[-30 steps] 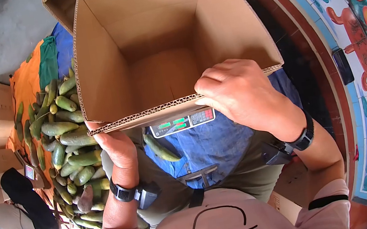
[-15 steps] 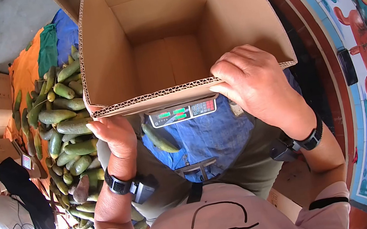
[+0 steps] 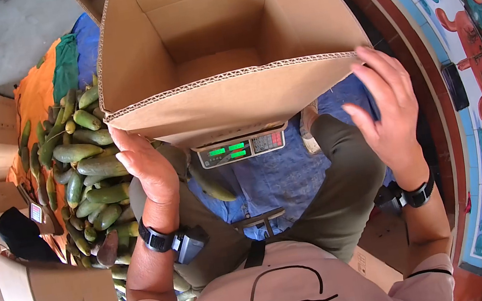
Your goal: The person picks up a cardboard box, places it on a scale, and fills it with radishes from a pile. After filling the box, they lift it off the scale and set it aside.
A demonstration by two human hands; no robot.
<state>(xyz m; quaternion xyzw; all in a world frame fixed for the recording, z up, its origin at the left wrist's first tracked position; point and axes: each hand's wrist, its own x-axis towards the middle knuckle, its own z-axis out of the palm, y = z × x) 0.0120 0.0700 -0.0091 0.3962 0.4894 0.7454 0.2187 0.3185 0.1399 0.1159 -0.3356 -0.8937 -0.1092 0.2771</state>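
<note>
Directly before you is the open, brown corrugated-cardboard box [image 3: 240, 103]. A heap of long green gourds [image 3: 89, 168] lies left of the box. At the box's near side shows a digital scale panel [image 3: 247, 149] with green-lit displays. Your right hand [image 3: 392, 117] spreads wide by the box's near right corner, gripping nothing. Your left hand [image 3: 152, 174], half open, meets the near left corner; whether it grips, you cannot tell.

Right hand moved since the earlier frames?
Yes, rightward: judged against the scale, the right hand is now farther right, by the carton's near right corner instead of partway along its near rim.
</note>
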